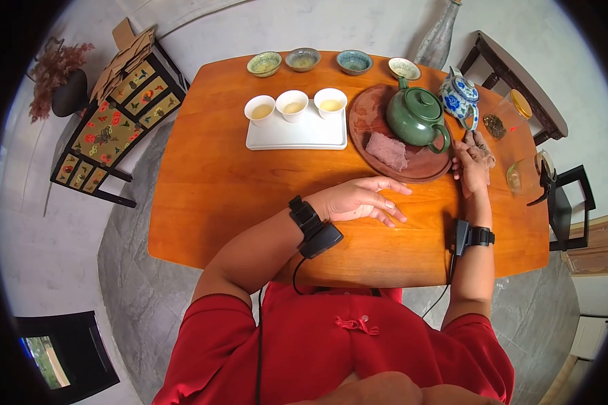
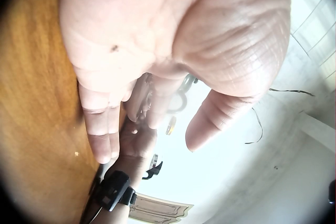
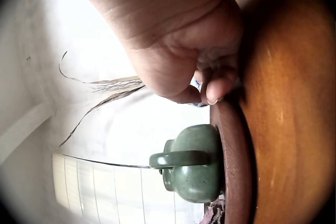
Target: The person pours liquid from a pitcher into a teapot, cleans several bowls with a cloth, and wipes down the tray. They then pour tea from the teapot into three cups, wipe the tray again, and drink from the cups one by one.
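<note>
My left hand (image 1: pixel 351 200) is held over the table (image 1: pixel 216 202) with relaxed, spread fingers and holds nothing; its palm and thumb fill the left wrist view. At the right edge of the round tray (image 1: pixel 432 172), my right hand (image 1: pixel 475 170) has its fingers curled at a crumpled brown cloth (image 1: pixel 481 143). The right wrist view shows those curled fingertips (image 3: pixel 215 97) close to the tray rim, with the cloth hidden there. A green teapot (image 1: pixel 415 118) stands on the tray, handle toward my right hand, beside a folded pinkish cloth (image 1: pixel 386 150).
Left of the tray, a white rectangular tray (image 1: pixel 296 138) bears white cups (image 1: pixel 259 108) of pale tea. Several small bowls (image 1: pixel 355 62) line the far edge. A blue-and-white teapot (image 1: pixel 458 94), a jar of tea leaves (image 1: pixel 503 121) and a glass pitcher (image 1: pixel 528 174) stand at right.
</note>
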`<state>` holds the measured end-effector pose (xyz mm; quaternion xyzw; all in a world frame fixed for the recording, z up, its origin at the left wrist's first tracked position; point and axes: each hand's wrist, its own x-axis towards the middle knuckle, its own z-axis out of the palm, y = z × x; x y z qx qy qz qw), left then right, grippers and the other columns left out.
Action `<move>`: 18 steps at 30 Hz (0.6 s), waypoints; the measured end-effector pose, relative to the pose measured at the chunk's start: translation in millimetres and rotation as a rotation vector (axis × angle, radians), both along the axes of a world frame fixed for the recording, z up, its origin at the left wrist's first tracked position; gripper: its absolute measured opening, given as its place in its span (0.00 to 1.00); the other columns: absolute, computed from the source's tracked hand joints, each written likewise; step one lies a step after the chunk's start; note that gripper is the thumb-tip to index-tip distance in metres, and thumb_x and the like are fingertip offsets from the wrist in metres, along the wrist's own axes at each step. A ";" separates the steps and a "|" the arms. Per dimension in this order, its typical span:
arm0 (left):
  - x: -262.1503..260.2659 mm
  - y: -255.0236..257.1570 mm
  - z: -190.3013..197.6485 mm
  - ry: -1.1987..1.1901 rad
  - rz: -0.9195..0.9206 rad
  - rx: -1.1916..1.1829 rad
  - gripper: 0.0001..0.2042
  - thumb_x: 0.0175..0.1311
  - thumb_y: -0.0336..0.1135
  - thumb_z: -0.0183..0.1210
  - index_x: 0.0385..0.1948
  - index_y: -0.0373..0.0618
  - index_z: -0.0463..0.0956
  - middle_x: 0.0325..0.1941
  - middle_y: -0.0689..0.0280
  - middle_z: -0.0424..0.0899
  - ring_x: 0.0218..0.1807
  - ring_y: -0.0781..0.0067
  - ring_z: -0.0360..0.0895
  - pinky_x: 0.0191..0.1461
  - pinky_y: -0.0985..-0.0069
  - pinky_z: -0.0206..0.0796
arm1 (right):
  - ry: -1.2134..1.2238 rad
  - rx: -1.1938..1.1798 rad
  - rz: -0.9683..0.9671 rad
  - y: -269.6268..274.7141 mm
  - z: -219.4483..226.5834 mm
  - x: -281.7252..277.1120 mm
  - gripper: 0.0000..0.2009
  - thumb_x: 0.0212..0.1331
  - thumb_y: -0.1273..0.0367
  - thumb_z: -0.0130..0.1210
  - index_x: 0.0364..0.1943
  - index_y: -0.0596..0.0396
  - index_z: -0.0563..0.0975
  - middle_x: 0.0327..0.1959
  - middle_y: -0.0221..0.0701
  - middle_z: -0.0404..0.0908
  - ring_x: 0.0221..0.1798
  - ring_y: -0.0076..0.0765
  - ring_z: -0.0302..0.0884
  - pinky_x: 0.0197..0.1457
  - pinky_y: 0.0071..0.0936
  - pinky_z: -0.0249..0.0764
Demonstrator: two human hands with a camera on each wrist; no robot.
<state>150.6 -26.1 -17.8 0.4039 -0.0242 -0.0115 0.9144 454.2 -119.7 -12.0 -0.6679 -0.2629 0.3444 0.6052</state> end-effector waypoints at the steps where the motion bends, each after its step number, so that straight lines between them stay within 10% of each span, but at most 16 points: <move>1: -0.1 -0.2 0.7 0.000 0.002 0.015 0.23 0.67 0.27 0.48 0.64 0.38 0.58 0.70 0.59 0.56 0.62 0.52 0.70 0.59 0.59 0.66 | 0.006 0.000 0.003 -0.4 0.4 -0.1 0.13 0.64 0.65 0.52 0.49 0.57 0.74 0.24 0.23 0.72 0.21 0.16 0.66 0.20 0.13 0.63; 11: -0.8 -1.1 2.4 0.002 -0.005 0.009 0.24 0.67 0.26 0.47 0.65 0.39 0.56 0.72 0.57 0.50 0.62 0.51 0.70 0.60 0.60 0.66 | -0.043 0.034 -0.032 1.1 0.4 -5.1 0.15 0.64 0.67 0.53 0.52 0.59 0.73 0.27 0.23 0.74 0.23 0.15 0.68 0.20 0.14 0.65; 18: -0.3 -1.2 7.2 -0.024 0.081 -0.002 0.41 0.67 0.24 0.47 0.71 0.63 0.25 0.73 0.47 0.40 0.59 0.49 0.72 0.56 0.61 0.69 | -0.028 0.038 -0.030 2.4 1.5 -2.6 0.15 0.64 0.67 0.53 0.51 0.59 0.73 0.28 0.22 0.74 0.22 0.15 0.68 0.20 0.14 0.65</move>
